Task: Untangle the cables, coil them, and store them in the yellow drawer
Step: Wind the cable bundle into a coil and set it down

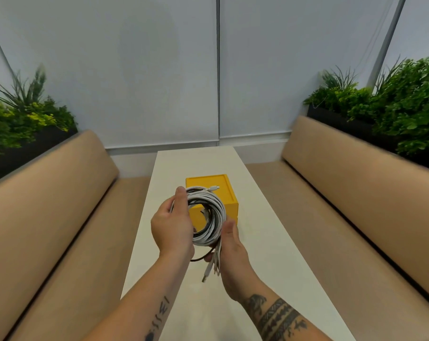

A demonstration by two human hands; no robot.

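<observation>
Two-handed hold on the coiled cables (206,219) above the desk (265,254), just before the yellow drawer (208,181); left hand (170,226) fingers (181,196) curled round the coil, right hand (233,249) gripping its loose tails; coiling likely near done; next: tuck tails, open drawer

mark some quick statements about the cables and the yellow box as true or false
1. Both the left hand and right hand hold the cable coil. True.
2. The coil lies inside the yellow box. False: it is held up in front of it.
3. The coil is all white cable. False: dark cable is wound in too.
4. Below the coil hang loose cable ends. True.
5. The yellow box stands on a bench. False: it stands on the white table.
</observation>
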